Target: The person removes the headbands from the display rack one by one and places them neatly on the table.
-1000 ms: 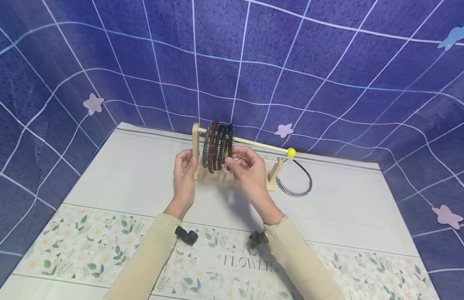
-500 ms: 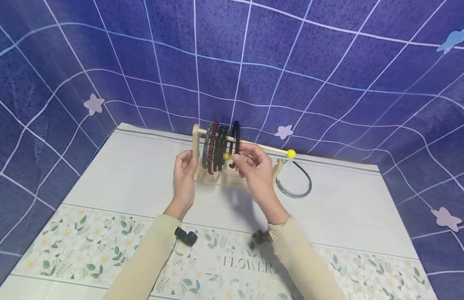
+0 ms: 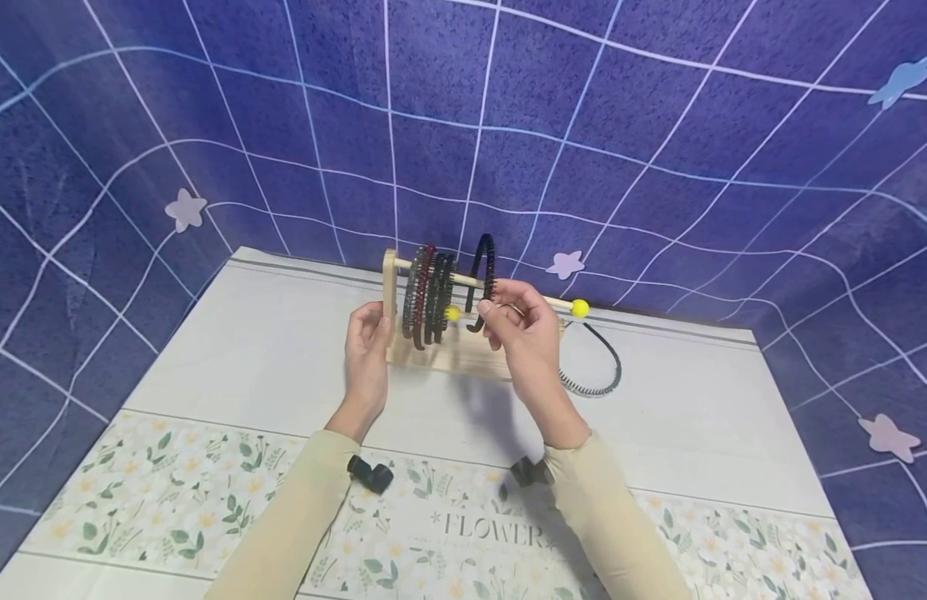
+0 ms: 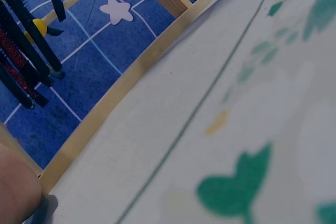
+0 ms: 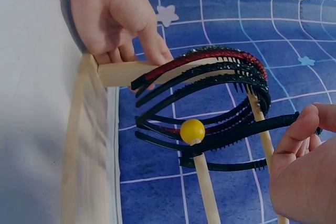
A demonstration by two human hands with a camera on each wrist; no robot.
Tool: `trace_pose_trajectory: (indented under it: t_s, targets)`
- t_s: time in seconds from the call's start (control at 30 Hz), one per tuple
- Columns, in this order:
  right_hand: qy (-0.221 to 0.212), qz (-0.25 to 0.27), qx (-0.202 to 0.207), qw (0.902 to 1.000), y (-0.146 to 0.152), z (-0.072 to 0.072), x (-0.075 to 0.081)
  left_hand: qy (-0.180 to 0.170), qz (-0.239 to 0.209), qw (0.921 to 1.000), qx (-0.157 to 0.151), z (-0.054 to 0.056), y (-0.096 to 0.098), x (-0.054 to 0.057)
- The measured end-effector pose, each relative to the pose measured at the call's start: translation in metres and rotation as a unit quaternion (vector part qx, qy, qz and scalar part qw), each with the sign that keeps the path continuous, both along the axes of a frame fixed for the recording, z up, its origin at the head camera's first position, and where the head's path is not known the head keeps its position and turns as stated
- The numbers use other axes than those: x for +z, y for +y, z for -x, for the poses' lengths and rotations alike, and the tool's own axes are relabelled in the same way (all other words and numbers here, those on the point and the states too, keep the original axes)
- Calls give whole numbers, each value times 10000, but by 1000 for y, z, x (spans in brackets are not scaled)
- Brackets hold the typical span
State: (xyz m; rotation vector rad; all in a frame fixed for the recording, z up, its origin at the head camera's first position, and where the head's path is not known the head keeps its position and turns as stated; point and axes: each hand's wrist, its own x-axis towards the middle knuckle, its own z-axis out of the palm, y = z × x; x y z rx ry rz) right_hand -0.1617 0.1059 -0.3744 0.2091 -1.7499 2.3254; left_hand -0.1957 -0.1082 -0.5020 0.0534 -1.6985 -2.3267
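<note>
My left hand (image 3: 368, 350) grips the left upright (image 3: 390, 287) of a wooden headband stand, thumb in front and fingers behind. Several toothed headbands (image 3: 429, 296), black, dark grey and red glittery, hang bunched at the left of the stand's rods. My right hand (image 3: 529, 342) pinches a black headband (image 3: 488, 258) between thumb and fingers, to the right of the bunch. In the right wrist view this black headband (image 5: 262, 125) still loops about the upper rod (image 5: 266, 148). Next to it is the lower rod's yellow ball end (image 5: 192, 130). My right hand hides the stand's right upright in the head view.
A glittery grey headband (image 3: 618, 362) lies on the white table behind my right wrist. The upper rod's yellow ball (image 3: 579, 308) juts out at right. A blue gridded cloth (image 3: 463, 150) with stars rises behind the table. A flowered strip (image 3: 246, 467) crosses the front.
My right hand has drawn the black headband rightward along the rod, away from the bunch, uncovering the lower yellow ball. My left hand stays on the upright.
</note>
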Motion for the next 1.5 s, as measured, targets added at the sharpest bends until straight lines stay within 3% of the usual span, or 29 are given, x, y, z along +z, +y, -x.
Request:
trace_pose_trajectory:
  t_s: [0.63, 1.5]
  targets:
    - [325, 192, 3, 9993, 10, -3, 9, -64, 29, 10000, 55, -1, -1, -1]
    - [546, 317, -576, 9963, 45, -5, 17, -40, -54, 9999, 77, -1, 1, 1]
